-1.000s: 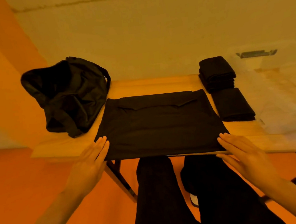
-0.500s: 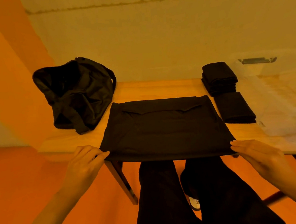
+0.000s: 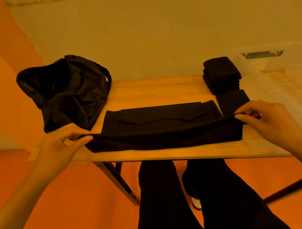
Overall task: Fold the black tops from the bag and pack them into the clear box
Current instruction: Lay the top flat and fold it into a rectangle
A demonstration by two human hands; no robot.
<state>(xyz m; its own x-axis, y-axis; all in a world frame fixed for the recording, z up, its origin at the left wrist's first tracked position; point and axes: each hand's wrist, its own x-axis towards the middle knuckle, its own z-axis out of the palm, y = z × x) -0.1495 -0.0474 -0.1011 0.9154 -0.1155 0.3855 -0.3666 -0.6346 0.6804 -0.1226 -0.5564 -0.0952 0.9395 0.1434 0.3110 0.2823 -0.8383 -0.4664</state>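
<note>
Left hand (image 3: 60, 145), right hand (image 3: 271, 120) — palms down; pinching top (image 3: 167, 131) (hem, seemingly).

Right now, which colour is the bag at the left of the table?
The bag is plain black; the head view shows it.

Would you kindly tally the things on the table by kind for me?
Black bag: 1
Top being folded: 1
Folded-top piles: 2, far pile and near pile
Clear box: 1
Total: 5

The top (image 3: 163, 131) lies between bag (image 3: 69, 93) and box (image 3: 283, 89).
</note>
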